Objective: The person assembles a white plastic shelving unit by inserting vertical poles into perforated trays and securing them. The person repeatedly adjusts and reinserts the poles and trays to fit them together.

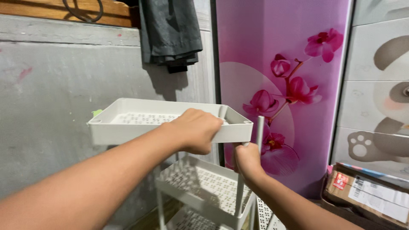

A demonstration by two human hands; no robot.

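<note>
A white plastic shelf tray (110, 130) with a perforated bottom is held up at mid-frame. My left hand (194, 130) grips its near long wall, fingers curled over the rim. Just under the tray's right corner, my right hand (247, 159) is closed around a thin white upright pole (259, 130). Below stands a second perforated tray (200, 185) of the same rack, with a third tray (183, 219) partly visible under it.
A grey concrete wall (55, 85) is on the left with dark cloth (170, 34) hanging from a wooden board. A pink flowered cabinet (289, 76) stands behind the rack. A cardboard box (370, 196) lies at the lower right.
</note>
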